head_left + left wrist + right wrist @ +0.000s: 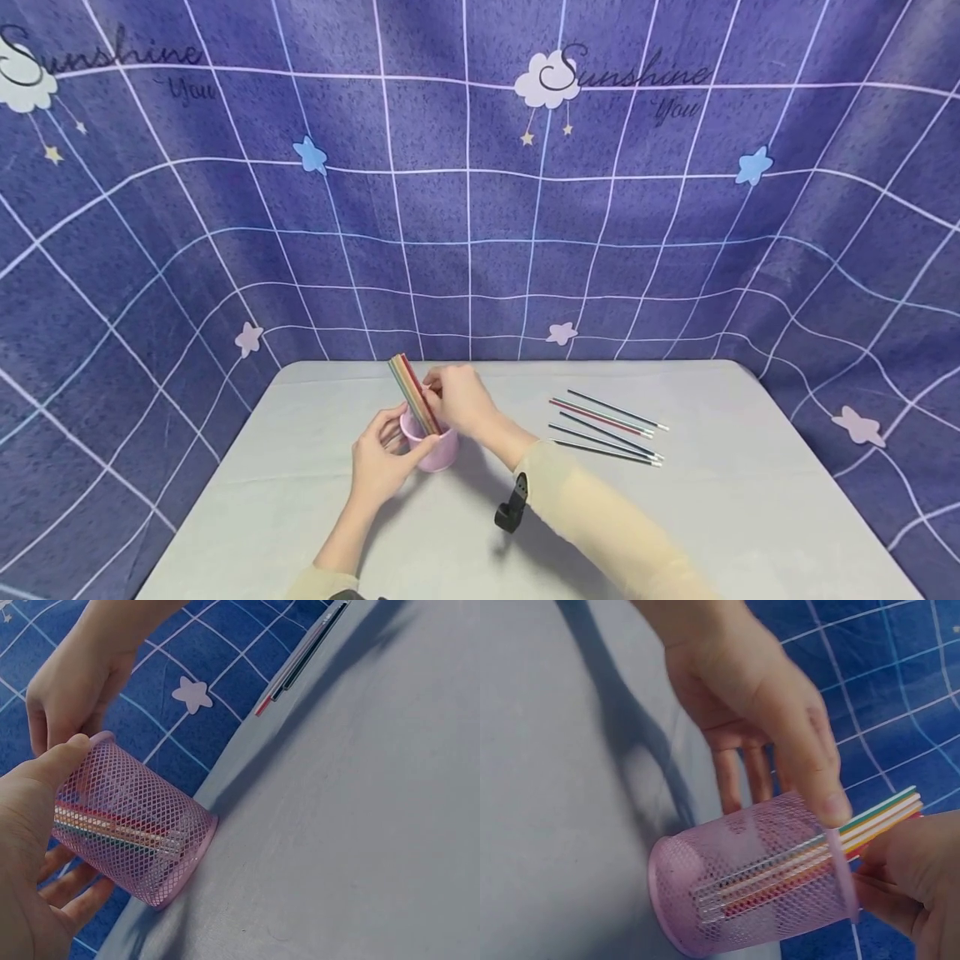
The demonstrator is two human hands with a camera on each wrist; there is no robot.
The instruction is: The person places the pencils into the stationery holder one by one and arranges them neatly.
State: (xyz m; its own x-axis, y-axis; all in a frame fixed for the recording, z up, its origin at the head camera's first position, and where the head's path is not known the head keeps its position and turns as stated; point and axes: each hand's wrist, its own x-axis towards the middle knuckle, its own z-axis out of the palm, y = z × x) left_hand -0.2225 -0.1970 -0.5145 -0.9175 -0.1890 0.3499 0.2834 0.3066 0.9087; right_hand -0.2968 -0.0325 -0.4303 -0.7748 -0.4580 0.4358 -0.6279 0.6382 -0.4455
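A pink mesh pencil cup stands on the table, its bottom down. My left hand grips it from the left, thumb at the rim and fingers around the far side, as the left wrist view also shows. Several pencils in red, yellow, orange and green lean together inside the cup, their upper ends sticking out to the upper left. With its fingers curled, my right hand holds the bundle just above the rim. In the right wrist view the pencils' lower parts show through the mesh.
Several more pencils, dark, red and green with white ends, lie loosely side by side on the table right of the cup. A blue-purple grid-patterned cloth hangs behind the table and at both sides.
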